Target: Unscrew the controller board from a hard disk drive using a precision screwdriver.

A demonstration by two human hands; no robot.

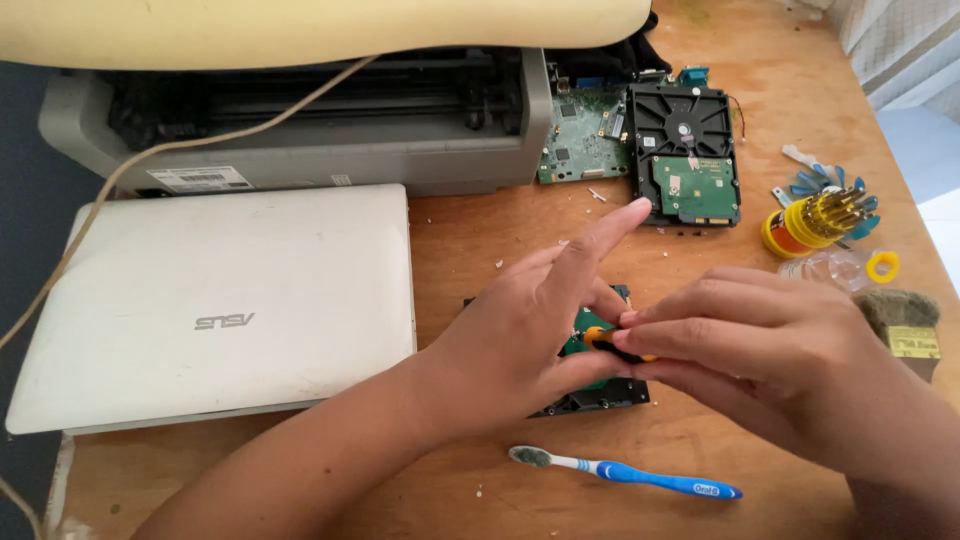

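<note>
Home electronics repair spot, scuffed wooden surface (480,240), closed white laptop (220,300), grey printer (300,120), opened hard drive (685,150), bare circuit board (580,135), yellow screwdriver-bit set (815,220), blue toothbrush (630,472), curtain (900,40) at the edge

two hard drives (686,152), one toothbrush (625,472), one laptop (220,300)

My wooden table (470,235) carries a closed white laptop (220,300) toward its left edge, a grey printer (300,130) along the back edge, a bare circuit board (583,135) and a hard drive (685,150) beside it, a screwdriver set (815,220) near the right edge, and a blue toothbrush (625,472) by the front edge.
</note>
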